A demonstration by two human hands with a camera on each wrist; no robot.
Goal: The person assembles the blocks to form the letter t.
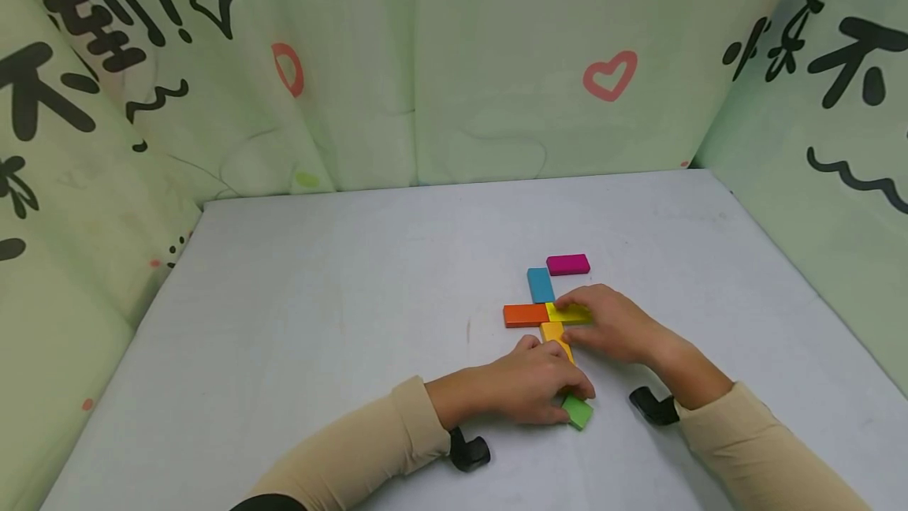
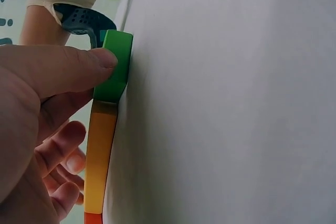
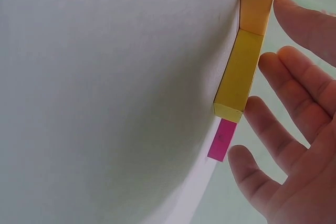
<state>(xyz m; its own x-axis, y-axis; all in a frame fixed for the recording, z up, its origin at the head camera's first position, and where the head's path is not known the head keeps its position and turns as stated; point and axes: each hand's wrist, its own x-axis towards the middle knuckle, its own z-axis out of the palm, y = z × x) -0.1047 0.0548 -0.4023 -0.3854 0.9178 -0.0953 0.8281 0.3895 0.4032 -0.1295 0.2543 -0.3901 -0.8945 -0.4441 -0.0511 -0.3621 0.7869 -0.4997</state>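
Note:
Between thumb and fingers, my left hand (image 1: 532, 381) pinches a small green block (image 1: 578, 413) at the near end of a block figure. In the left wrist view the green block (image 2: 115, 85) meets the end of an amber block (image 2: 100, 156). My right hand (image 1: 617, 326) spreads over the figure's right side, fingertips at the yellow block (image 1: 580, 315) and thumb beside the amber block (image 1: 552, 331). Its fingers look relaxed in the right wrist view, along the yellow block (image 3: 239, 72). Left of the yellow one lies an orange block (image 1: 525, 315). My left hand hides part of the amber block.
Farther back, a blue block (image 1: 541, 285) and a magenta block (image 1: 568, 264) continue the figure. Everything lies on a white-covered table (image 1: 319, 282). Pale green curtains (image 1: 482, 61) with dark lettering and red hearts stand behind it and at both sides.

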